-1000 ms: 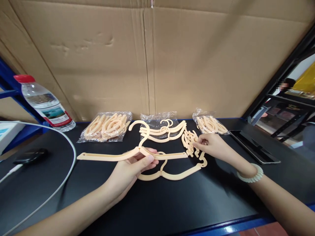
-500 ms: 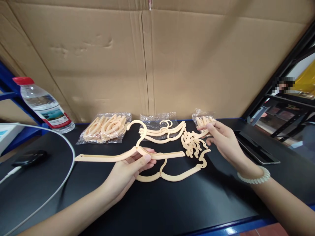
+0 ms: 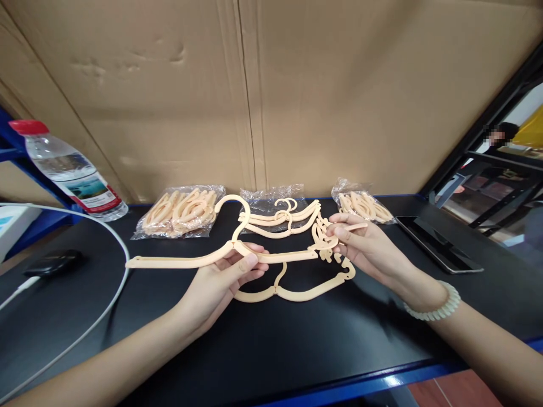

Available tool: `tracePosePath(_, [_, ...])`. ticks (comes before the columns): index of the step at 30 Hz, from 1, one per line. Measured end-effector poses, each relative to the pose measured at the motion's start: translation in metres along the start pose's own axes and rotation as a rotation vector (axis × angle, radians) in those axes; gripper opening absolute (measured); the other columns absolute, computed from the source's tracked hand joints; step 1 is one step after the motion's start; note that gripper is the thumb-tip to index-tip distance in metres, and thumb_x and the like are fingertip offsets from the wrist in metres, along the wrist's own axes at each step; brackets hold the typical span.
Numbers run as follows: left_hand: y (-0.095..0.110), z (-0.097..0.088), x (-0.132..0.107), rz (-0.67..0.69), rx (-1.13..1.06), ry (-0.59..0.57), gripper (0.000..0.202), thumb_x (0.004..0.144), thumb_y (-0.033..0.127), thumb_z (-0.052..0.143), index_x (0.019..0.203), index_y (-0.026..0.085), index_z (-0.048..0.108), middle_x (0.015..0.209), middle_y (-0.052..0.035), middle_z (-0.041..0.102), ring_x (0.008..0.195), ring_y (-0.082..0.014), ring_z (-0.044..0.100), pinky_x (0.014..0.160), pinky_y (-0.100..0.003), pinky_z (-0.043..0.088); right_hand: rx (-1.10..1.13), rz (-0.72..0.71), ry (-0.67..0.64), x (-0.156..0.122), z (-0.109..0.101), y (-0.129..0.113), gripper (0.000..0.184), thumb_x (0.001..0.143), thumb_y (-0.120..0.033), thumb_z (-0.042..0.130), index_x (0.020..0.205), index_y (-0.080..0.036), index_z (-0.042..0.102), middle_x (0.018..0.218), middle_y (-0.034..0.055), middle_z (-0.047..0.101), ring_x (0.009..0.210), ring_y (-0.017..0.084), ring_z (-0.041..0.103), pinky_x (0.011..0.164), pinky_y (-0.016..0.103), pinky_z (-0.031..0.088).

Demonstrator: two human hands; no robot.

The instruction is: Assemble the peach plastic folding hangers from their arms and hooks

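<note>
My left hand (image 3: pixel 227 274) is closed around the middle of a cream plastic clothes hanger (image 3: pixel 178 262), its hook pointing up. Between the thumb and fingers of my right hand (image 3: pixel 367 246) is a small curved cream hook piece (image 3: pixel 326 245). The piece's curled end meets the hanger's right tip; whether it is joined there I cannot tell. Behind my right fingers lies a pile of similar hook pieces (image 3: pixel 319 233), partly hidden. Below the held hanger, another hanger (image 3: pixel 305 295) rests on the black table (image 3: pixel 280 350), a hook piece at its right end.
Several hangers (image 3: pixel 280 223) are stacked at the back. Bagged cream parts lie in a left bag (image 3: pixel 180 212) and a right bag (image 3: pixel 362 206). A water bottle (image 3: pixel 80 175), white cable (image 3: pixel 123 249) and black device (image 3: pixel 53 263) stand left; a phone (image 3: pixel 439 246) lies right.
My right hand has moved left and slightly down from the pile, bringing a hook piece to the hanger's right tip. My left hand keeps holding the hanger.
</note>
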State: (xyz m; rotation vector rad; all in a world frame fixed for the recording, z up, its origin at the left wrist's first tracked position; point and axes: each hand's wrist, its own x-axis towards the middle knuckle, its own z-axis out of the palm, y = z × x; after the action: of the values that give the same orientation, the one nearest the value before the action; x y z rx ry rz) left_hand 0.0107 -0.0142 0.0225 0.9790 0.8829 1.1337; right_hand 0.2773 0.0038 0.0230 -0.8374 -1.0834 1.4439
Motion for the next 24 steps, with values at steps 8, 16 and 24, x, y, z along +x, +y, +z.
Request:
tracePosePath(8, [-0.0010,-0.0020,0.0001,0.014,-0.009,-0.008,0.014,0.071,0.025,0.082,0.083,0.020,0.077,0.089,-0.0022,0.073,0.075,-0.0115,0.068,0.071,-0.017,0.059,-0.014,-0.017,0.009,-0.0013,0.0006,0.0020,0.031,0.069,-0.016,0.083,0.097,-0.023,0.072,0.084,-0.0021,0.063,0.077,0.009,0.057,0.065,0.020,0.046])
tracePosePath(16, [0.0002,-0.0017,-0.0005,0.030,-0.002,0.008,0.014,0.070,0.027,0.083,0.080,0.019,0.076,0.091,-0.0025,0.072,0.074,-0.0113,0.068,0.071,-0.017,0.059,0.096,-0.032,0.079,0.0013,-0.0049,0.0038,0.025,0.070,-0.025,0.083,0.094,-0.025,0.073,0.088,-0.0011,0.070,0.086,0.012,0.061,0.084,0.027,0.048])
tracePosePath(24, [0.0003,-0.0016,-0.0001,0.025,0.007,-0.003,0.014,0.070,0.027,0.083,0.079,0.019,0.076,0.092,-0.0028,0.072,0.076,-0.0121,0.068,0.072,-0.018,0.059,0.207,0.017,0.030,0.0020,-0.0002,0.0009,0.020,0.084,-0.041,0.070,0.082,-0.024,0.060,0.075,-0.0038,0.059,0.070,0.011,0.055,0.063,0.023,0.046])
